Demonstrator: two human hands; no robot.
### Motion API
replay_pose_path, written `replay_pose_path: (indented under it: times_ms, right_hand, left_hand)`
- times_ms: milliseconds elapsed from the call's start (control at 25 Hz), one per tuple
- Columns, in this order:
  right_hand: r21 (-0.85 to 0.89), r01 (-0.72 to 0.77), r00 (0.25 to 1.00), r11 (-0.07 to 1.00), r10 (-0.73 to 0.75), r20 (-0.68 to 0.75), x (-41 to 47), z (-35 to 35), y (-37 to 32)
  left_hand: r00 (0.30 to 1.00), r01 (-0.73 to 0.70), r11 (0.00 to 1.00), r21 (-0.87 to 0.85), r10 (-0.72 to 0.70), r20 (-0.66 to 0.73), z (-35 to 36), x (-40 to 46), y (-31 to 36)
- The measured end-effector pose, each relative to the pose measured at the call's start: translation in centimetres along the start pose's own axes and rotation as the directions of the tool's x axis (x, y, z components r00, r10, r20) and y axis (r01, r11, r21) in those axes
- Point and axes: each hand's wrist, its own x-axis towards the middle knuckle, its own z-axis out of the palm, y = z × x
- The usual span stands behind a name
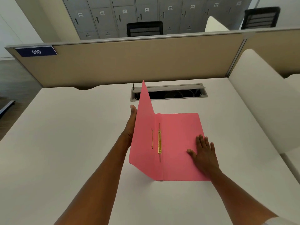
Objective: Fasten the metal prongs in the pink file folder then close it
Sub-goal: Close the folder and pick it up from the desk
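Observation:
A pink file folder [178,143] lies on the white desk [65,143], its right half flat. The left cover [143,127] stands raised, nearly upright, with my left hand [130,125] behind it, palm against its outer side; most of the fingers are hidden by the cover. A gold metal prong fastener [159,140] lies flat along the spine fold, and a thin gold strip [152,139] shows on the raised cover. My right hand [203,151] rests flat, fingers spread, on the right half near its outer edge.
An open cable tray slot [170,93] sits in the desk just behind the folder. A beige partition [129,62] with a blue "010" label [36,51] bounds the far edge. A white side divider [259,103] rises at right. Lockers and black chairs stand beyond.

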Motion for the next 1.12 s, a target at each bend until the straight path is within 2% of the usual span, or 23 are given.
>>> replay_pose_path:
  times_ms: [200, 320, 440, 520, 600, 680, 760, 840, 960, 1120]
  right_hand:
    - [0.043, 0.002, 1.0, 0.999, -0.003, 0.025, -0.5, -0.4, 2.2]
    - [0.058, -0.013, 0.999, 0.998, 0.011, 0.031, -0.4, -0.9, 3.6]
    - [0.062, -0.049, 0.998, 0.997, 0.047, 0.033, -0.3, -1.2, 5.0]
    - [0.075, -0.063, 0.998, 0.995, 0.061, 0.026, -0.4, -1.5, 6.0]
    - [0.083, -0.077, 0.997, 0.994, 0.075, 0.025, -0.4, -1.9, 6.9]
    - [0.092, -0.077, 0.997, 0.993, 0.076, 0.019, -0.4, -2.3, 7.7]
    - [0.093, -0.063, 0.998, 0.994, 0.062, 0.008, -0.5, -2.4, 8.5]
    - [0.085, -0.045, 0.999, 0.995, 0.044, 0.009, -0.6, -2.2, 9.3]
    - [0.096, -0.032, 0.999, 0.995, 0.033, -0.007, -0.8, -1.5, 9.5]
    - [0.082, -0.044, 0.999, 0.996, 0.045, -0.017, -0.6, -0.8, 8.8]
  left_hand:
    - [0.999, -0.047, 0.949, 0.31, 0.048, 0.003, 3.5, 1.7, -2.3]
    - [0.995, -0.049, 0.893, 0.447, 0.082, -0.056, 4.5, 2.7, -4.3]
    - [0.984, 0.016, 0.858, 0.513, 0.077, -0.16, 5.5, 2.3, -6.0]
    - [0.982, 0.054, 0.817, 0.574, 0.062, -0.181, 5.6, 2.6, -7.2]
    - [0.978, 0.096, 0.709, 0.699, 0.064, -0.199, 5.6, 3.1, -8.5]
    - [0.974, 0.168, 0.517, 0.839, 0.045, -0.223, 5.1, 4.0, -10.1]
    - [0.965, 0.238, 0.332, 0.913, 0.026, -0.261, 4.3, 4.7, -12.1]
    - [0.965, 0.247, 0.204, 0.947, 0.04, -0.26, 3.7, 4.7, -13.7]
    - [0.964, 0.238, 0.147, 0.96, 0.085, -0.252, 3.8, 4.6, -14.4]
    - [0.956, 0.26, 0.173, 0.95, 0.09, -0.278, 4.3, 4.9, -14.4]
